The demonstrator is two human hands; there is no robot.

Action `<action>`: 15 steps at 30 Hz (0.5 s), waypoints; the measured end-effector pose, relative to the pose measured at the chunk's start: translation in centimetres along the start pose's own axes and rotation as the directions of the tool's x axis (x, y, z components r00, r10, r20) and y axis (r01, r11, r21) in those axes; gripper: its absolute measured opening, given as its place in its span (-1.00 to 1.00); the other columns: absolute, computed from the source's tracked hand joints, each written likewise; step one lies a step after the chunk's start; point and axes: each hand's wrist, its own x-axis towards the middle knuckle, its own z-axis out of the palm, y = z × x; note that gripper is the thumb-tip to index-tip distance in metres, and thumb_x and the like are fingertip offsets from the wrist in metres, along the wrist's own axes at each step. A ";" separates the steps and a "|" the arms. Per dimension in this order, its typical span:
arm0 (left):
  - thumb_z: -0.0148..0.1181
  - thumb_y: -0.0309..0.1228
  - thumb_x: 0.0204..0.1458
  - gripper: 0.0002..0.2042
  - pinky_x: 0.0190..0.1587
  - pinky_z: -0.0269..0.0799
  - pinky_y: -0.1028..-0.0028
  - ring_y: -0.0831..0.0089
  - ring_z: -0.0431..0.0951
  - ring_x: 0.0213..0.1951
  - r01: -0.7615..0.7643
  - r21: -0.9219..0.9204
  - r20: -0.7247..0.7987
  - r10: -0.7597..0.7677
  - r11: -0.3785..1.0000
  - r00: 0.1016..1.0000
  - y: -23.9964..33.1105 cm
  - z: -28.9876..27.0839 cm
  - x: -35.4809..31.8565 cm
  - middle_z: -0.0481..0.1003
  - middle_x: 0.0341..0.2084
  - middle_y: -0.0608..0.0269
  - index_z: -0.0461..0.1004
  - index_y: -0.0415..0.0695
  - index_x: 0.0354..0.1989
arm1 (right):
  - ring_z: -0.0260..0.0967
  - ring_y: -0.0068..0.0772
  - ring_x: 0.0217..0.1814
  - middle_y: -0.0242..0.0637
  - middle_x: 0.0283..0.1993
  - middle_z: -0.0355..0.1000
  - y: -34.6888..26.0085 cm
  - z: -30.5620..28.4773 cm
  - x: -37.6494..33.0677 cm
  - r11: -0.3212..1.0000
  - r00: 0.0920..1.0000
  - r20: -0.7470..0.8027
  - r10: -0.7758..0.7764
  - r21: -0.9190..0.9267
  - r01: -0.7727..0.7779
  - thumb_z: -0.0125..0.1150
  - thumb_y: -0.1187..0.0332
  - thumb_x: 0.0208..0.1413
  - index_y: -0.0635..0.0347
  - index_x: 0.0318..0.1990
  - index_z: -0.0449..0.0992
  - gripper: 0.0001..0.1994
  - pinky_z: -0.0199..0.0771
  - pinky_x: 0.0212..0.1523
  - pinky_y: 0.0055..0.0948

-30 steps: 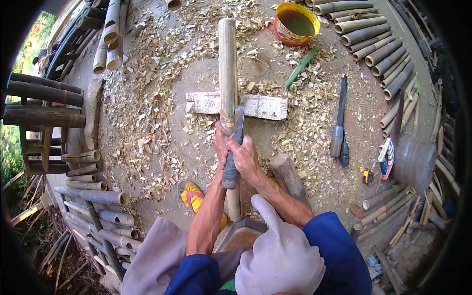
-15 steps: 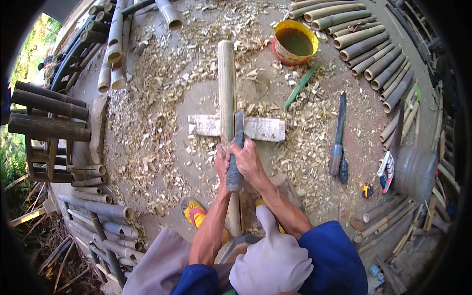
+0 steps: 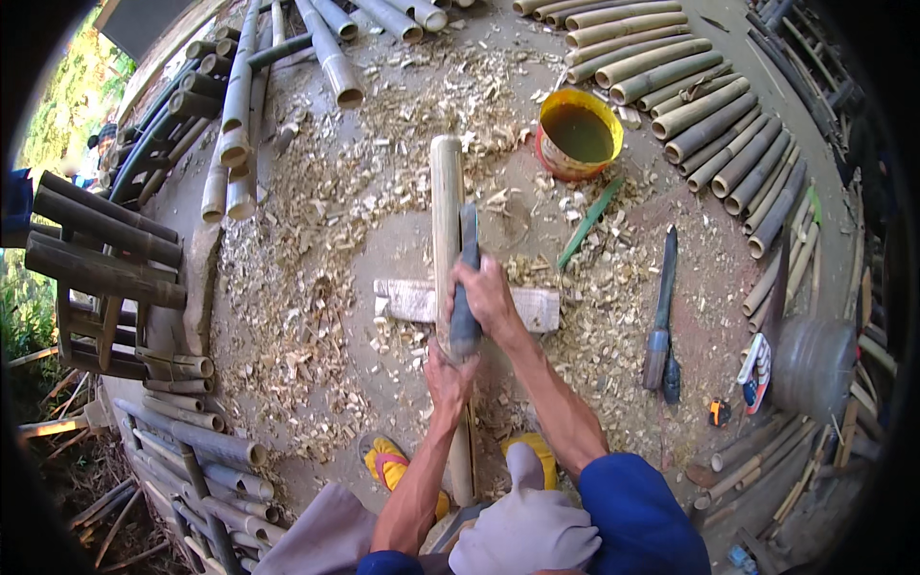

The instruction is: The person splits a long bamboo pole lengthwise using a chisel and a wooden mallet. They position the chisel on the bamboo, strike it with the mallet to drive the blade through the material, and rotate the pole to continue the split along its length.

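A long pale piece of bamboo [image 3: 446, 206] runs away from me, lying across a whitish wooden block [image 3: 407, 300] on the ground. My left hand [image 3: 448, 376] is closed around the bamboo on the near side of the block. My right hand [image 3: 486, 297] grips a knife [image 3: 466, 321] by its thick, dark wrapped handle, just right of the bamboo. The knife's blade [image 3: 469, 230] points away from me, along the bamboo's right side. Whether its edge touches the bamboo I cannot tell. The right hand and handle hide part of the bamboo and block.
Wood shavings [image 3: 307, 316] cover the ground. A yellow-red bucket [image 3: 565, 171] of murky liquid stands ahead, near a green strip [image 3: 589, 223]. A long dark tool [image 3: 663, 307], a tape measure [image 3: 719, 413] and a plastic jug [image 3: 813, 355] lie right. Bamboo poles [image 3: 704, 105] line the sides.
My right hand has slid the knife forward along the bamboo, away from my left hand, which keeps its place. The whole scene sits lower in the view.
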 end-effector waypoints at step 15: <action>0.35 -0.30 -0.30 -0.45 -0.30 0.44 0.20 -0.06 0.53 -0.38 -0.019 0.061 -0.034 0.021 0.998 0.999 1.4 0.0 -0.3 0.50 -0.46 -0.17 0.26 -0.31 -0.15 | 0.29 -0.40 -0.75 -0.23 -0.63 0.29 -3.2 -0.1 5.1 0.996 0.996 0.061 0.072 0.039 -0.074 -0.02 0.47 -0.01 0.38 -0.31 0.25 -0.85 0.41 -0.76 -0.36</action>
